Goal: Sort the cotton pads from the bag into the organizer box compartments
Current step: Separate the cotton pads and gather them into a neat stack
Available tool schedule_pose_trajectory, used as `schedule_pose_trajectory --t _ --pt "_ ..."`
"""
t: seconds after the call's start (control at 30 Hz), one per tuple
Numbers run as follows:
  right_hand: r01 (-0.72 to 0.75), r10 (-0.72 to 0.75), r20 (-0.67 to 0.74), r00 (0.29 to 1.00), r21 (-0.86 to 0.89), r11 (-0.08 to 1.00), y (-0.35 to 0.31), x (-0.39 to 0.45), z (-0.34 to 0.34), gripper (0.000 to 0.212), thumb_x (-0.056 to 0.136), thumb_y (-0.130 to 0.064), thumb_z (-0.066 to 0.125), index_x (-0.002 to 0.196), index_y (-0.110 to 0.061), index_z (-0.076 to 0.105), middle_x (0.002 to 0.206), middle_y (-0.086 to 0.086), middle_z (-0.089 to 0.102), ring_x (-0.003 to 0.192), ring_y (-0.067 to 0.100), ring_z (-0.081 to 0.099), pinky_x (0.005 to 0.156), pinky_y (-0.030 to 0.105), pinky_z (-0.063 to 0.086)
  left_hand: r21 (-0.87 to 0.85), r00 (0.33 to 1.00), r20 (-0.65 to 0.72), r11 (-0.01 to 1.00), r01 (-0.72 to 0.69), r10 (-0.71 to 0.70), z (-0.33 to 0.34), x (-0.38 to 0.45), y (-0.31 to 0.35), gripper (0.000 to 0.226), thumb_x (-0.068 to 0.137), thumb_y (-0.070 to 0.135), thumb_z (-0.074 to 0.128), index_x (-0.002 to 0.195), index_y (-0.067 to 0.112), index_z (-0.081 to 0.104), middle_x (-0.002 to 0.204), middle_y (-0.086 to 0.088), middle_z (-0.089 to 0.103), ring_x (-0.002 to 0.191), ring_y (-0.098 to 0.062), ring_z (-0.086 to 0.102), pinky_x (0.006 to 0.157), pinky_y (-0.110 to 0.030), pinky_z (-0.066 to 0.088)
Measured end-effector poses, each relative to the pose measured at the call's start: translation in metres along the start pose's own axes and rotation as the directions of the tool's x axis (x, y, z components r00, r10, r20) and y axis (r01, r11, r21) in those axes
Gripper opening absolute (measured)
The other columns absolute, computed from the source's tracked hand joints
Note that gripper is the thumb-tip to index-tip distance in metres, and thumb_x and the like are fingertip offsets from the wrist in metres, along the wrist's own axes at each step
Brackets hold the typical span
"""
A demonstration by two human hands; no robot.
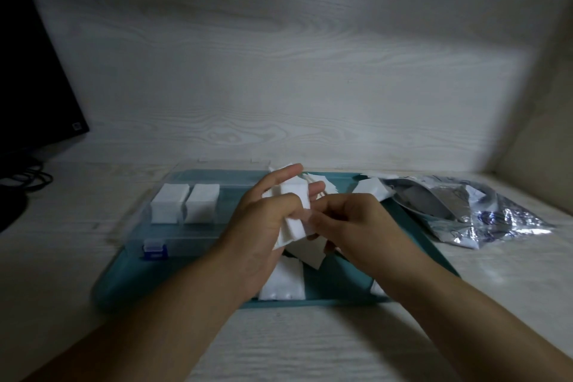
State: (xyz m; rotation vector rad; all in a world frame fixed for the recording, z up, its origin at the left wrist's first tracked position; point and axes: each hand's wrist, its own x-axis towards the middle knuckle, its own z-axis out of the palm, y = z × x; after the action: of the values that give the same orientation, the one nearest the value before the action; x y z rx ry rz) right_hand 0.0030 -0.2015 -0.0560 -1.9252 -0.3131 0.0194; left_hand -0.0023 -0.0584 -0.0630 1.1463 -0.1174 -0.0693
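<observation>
Both hands work a bunch of white pads over a teal tray.

The left hand (263,220) grips a stack of pads (294,211) with its fingers (288,172) reaching up behind it, while the right hand (350,223) pinches the stack's near edge. More pads lie loose on the tray (130,285) beneath and beyond the hands. The clear box (186,211) sits on the tray's left part, two compartments packed with pads. A crinkled bag (483,211) lies right of the tray on the pale wood-grain surface (310,347). A dark monitor (28,77) stands far left.
</observation>
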Motion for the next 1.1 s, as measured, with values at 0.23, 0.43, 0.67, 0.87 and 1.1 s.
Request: schedule_pose_trajectory --t 0.23,0.43,0.67,0.87,1.1 --pt "0.009 -0.02 0.075 0.997 0.143 0.99 0.0 -0.002 0.001 0.019 0.094 -0.013 0.061 0.083 -0.002 0.074 0.082 0.014 0.074 0.074 0.022 0.066 0.077 0.035 0.057 -0.057 0.997 0.074 0.998 -0.03 0.035 -0.004 0.003 0.002 0.067 0.067 -0.006 0.048 0.128 0.02 0.059 0.116 -0.01 0.073 0.107 -0.022 0.07 0.076 -0.035 0.06" --pt "-0.118 0.04 0.209 0.977 0.373 0.921 -0.003 -0.004 0.0 0.02 0.093 -0.013 0.06 0.105 0.0 0.07 0.105 0.021 0.071 0.102 0.038 0.066 0.081 0.036 0.055 -0.04 0.995 0.102 0.999 -0.017 0.021 -0.006 0.002 0.002 0.075 0.057 0.005 0.044 0.129 0.018 0.06 0.118 -0.006 0.072 0.11 -0.03 0.068 0.089 -0.047 0.056" --pt "-0.17 -0.003 0.328 0.945 0.498 0.85 -0.002 -0.002 -0.008 0.032 0.078 -0.016 0.066 0.102 0.005 0.07 0.099 0.017 0.071 0.09 0.022 0.066 0.077 0.029 0.053 0.003 0.995 0.092 0.999 -0.036 0.036 -0.003 -0.001 0.003 0.07 0.06 0.011 0.049 0.129 0.022 0.061 0.124 -0.004 0.069 0.115 -0.028 0.064 0.093 -0.044 0.055" --pt "0.016 -0.004 -0.043 0.999 0.277 0.961 0.003 0.007 -0.011 0.019 0.088 -0.012 0.065 0.096 0.005 0.071 0.096 0.021 0.071 0.09 0.032 0.066 0.082 0.041 0.053 0.306 0.989 -0.11 0.95 -0.059 0.097 -0.003 0.003 0.002 0.033 0.082 0.029 0.076 0.113 0.023 0.07 0.103 -0.001 0.076 0.099 -0.023 0.072 0.091 -0.044 0.057" --pt "0.011 0.001 -0.042 0.999 0.279 0.96 0.001 0.005 -0.014 0.031 0.088 -0.028 0.065 0.1 -0.001 0.072 0.1 0.021 0.07 0.091 0.029 0.066 0.088 0.044 0.052 0.385 0.985 -0.058 0.914 -0.125 0.159 -0.005 0.001 0.002 0.021 0.089 0.02 0.069 0.109 0.019 0.073 0.097 0.002 0.077 0.094 -0.016 0.073 0.092 -0.039 0.057"
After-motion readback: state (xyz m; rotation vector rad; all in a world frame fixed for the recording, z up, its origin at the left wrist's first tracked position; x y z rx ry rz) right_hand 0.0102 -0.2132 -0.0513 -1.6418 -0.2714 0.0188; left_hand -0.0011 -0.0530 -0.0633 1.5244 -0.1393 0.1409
